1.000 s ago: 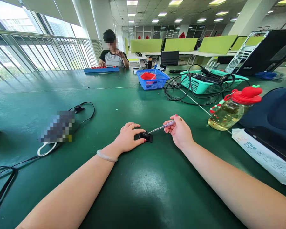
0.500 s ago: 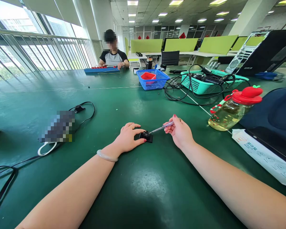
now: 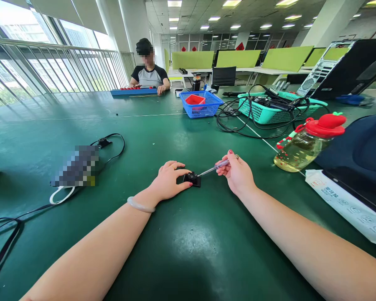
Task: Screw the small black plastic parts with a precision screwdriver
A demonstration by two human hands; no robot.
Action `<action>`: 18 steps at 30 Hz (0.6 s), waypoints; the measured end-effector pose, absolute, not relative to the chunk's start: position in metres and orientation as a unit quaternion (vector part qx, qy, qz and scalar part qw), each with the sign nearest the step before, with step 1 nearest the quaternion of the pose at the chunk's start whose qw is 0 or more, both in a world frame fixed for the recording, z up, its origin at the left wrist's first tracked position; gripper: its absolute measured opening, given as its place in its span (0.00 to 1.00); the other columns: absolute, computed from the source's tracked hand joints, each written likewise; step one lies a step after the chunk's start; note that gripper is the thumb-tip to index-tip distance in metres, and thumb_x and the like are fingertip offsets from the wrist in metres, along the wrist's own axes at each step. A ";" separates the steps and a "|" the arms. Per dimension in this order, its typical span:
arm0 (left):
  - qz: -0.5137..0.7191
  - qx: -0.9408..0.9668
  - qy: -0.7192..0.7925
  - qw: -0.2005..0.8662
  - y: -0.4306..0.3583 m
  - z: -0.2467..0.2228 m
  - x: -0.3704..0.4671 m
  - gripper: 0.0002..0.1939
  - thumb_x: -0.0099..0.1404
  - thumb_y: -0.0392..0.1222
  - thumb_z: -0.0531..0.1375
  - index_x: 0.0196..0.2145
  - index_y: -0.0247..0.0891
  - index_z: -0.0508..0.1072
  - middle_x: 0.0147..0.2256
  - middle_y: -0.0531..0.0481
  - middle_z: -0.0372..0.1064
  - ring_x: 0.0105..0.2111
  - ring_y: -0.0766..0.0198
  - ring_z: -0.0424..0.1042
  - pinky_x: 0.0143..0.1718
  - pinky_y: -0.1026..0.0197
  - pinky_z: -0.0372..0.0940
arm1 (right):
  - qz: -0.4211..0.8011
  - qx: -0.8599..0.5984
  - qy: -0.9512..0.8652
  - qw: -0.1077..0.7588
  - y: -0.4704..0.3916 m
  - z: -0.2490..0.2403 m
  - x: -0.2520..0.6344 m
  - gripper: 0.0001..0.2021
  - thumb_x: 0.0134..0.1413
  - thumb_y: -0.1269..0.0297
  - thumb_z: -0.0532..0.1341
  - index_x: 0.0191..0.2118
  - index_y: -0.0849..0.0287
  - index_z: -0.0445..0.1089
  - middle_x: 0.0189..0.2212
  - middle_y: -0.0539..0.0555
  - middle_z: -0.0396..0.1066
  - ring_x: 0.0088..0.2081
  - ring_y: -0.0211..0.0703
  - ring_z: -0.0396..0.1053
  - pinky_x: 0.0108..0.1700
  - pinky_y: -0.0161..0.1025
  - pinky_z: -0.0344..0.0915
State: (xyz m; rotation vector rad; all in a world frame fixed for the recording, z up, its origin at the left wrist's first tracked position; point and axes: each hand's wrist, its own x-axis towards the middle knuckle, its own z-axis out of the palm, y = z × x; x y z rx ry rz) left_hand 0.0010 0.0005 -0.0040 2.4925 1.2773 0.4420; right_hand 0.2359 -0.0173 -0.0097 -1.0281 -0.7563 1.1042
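Down comes the co-worker's hand (image 3: 161, 90), far beyond the small black part (image 3: 194, 180). Nothing changes at that part: left hand (image 3: 167, 182) pinching it on the green tabletop (image 3: 163, 251), right hand (image 3: 240, 175) pinching the screwdriver (image 3: 222, 164), tip beside it.

Windows and railing (image 3: 59, 69) flank green table (image 3: 163, 138).

White packet (image 3: 347, 207) at right carries orange and blue-green printing and small round icons; pale lettering marks the black device (image 3: 341, 69) behind. None is legible.
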 end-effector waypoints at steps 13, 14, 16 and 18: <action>0.201 0.852 0.466 0.128 0.004 -0.007 0.000 0.18 0.62 0.49 0.63 0.48 0.43 0.78 0.53 0.46 0.72 0.58 0.47 0.62 0.62 0.43 0.58 | 0.418 -0.427 -0.448 0.665 -0.025 -0.008 0.230 0.23 0.45 0.40 0.69 0.29 0.58 0.71 0.25 0.51 0.75 0.22 0.37 0.71 0.25 0.36 0.72; 0.206 0.851 0.466 0.127 0.004 -0.008 0.000 0.18 0.62 0.49 0.63 0.48 0.43 0.78 0.52 0.46 0.73 0.57 0.48 0.63 0.62 0.44 0.59 | 0.413 -0.430 -0.458 0.660 -0.026 -0.008 0.230 0.23 0.46 0.40 0.68 0.30 0.58 0.73 0.24 0.52 0.75 0.22 0.37 0.71 0.26 0.37 0.72; 0.215 0.848 0.467 0.127 0.006 -0.008 -0.001 0.17 0.62 0.48 0.62 0.46 0.42 0.78 0.50 0.46 0.74 0.56 0.49 0.65 0.61 0.45 0.60 | 0.406 -0.440 -0.483 0.639 -0.028 -0.007 0.229 0.23 0.47 0.40 0.67 0.30 0.59 0.76 0.22 0.52 0.74 0.22 0.38 0.70 0.26 0.38 0.71; 0.223 0.844 0.470 0.128 0.007 -0.009 -0.001 0.16 0.61 0.47 0.62 0.45 0.41 0.78 0.49 0.46 0.75 0.55 0.49 0.67 0.61 0.45 0.60 | 0.397 -0.454 -0.518 0.607 -0.030 -0.006 0.229 0.23 0.47 0.40 0.67 0.30 0.58 0.77 0.21 0.51 0.72 0.23 0.38 0.68 0.27 0.38 0.70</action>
